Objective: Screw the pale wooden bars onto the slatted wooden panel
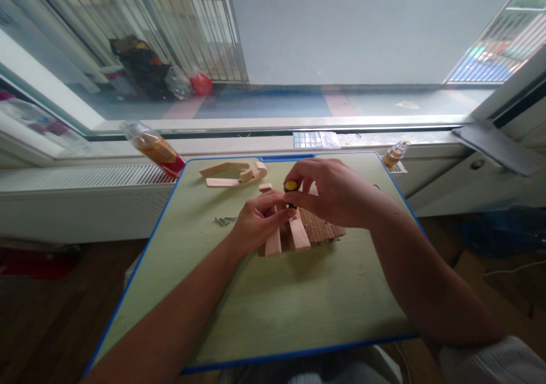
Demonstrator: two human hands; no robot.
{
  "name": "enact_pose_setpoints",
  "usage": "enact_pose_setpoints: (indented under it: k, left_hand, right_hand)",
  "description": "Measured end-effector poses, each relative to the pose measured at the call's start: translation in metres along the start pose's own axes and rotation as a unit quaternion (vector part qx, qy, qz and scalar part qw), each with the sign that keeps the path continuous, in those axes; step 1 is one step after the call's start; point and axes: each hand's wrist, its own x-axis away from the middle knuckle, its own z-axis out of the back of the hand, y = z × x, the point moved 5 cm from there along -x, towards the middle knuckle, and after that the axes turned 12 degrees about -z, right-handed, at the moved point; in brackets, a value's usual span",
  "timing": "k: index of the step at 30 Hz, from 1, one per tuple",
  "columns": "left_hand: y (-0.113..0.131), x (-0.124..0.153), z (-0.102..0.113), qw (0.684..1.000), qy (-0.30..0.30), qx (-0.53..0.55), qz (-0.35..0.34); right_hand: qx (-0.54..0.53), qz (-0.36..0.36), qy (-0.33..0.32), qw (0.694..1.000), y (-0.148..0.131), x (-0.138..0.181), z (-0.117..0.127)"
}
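Note:
My right hand [330,188] grips a short screwdriver [291,186] with a yellow and black handle, held upright from above. Below it lies a pale wooden strip [301,238] with a dark screw or hole in its face. Closed around the wooden piece, my left hand [254,220] has its thumb and fingers close to the screwdriver's lower end, which they partly hide. A second pale strip [273,244] runs under the left hand. Both strips rest on a brown ribbed block [322,229] with small metal points along it.
Several loose screws [222,221] lie left of my left hand. Curved wooden parts [226,182] sit at the table's back left. The blue-edged table [273,310] stands against a windowsill, with a bottle [160,151] beyond its left corner and a smaller bottle [395,155] at the right.

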Motion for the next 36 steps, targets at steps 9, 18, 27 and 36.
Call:
enact_pose_setpoints:
  k: [9,18,27,36]
  left_hand:
    - [-0.002,0.001,-0.001,1.000,-0.010,0.009,0.019]
    - [-0.011,0.005,-0.001,0.998,0.007,0.053,0.034]
    - [-0.014,0.004,-0.004,0.994,0.027,0.095,0.049]
    - [-0.003,0.000,-0.001,1.000,0.001,0.020,0.005]
  right_hand:
    - [0.006,-0.007,0.018,1.000,0.003,-0.001,-0.001]
    - [0.045,-0.038,0.037,0.998,0.006,-0.003,-0.005]
    - [0.081,-0.055,0.067,0.993,0.007,-0.004,-0.007]
    - [-0.040,0.018,-0.005,0.999,0.006,0.000,0.006]
